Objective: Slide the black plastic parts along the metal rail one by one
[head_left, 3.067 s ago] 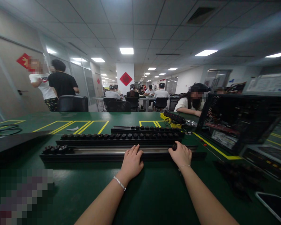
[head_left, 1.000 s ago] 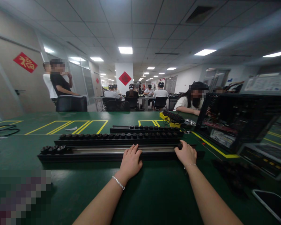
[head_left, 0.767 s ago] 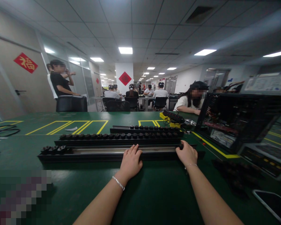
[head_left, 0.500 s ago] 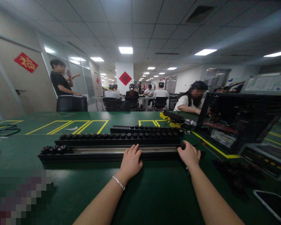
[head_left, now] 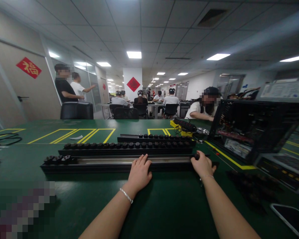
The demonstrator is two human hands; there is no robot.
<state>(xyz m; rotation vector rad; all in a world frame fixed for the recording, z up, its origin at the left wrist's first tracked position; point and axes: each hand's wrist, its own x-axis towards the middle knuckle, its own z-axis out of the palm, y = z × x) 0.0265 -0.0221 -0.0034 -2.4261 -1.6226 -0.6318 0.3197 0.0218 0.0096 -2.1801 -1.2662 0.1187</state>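
Note:
A long black rail (head_left: 102,168) with a bright metal strip lies crosswise in front of me. Several black round-topped modules (head_left: 57,159) sit in its left end. My left hand (head_left: 140,172) rests on the rail right of its middle, fingers stretched across the channel, thumb apart. At the right end, my right hand (head_left: 203,165) pinches a small black module (head_left: 197,156), partly hidden by the fingers. Behind lies a second rail (head_left: 124,151), lined with similar modules. A third, shorter rail (head_left: 129,138) is farther back.
An open computer case (head_left: 254,129) stands at the right, with a person (head_left: 201,108) behind it. A dark heap of parts (head_left: 254,189) and a phone-like device (head_left: 291,219) lie at the lower right. A yellow tray (head_left: 174,124) and cables are at the back.
My right hand has shifted slightly right with the small black module. My left hand stays in place. In the background, a person in white now shows more fully beside the one in black.

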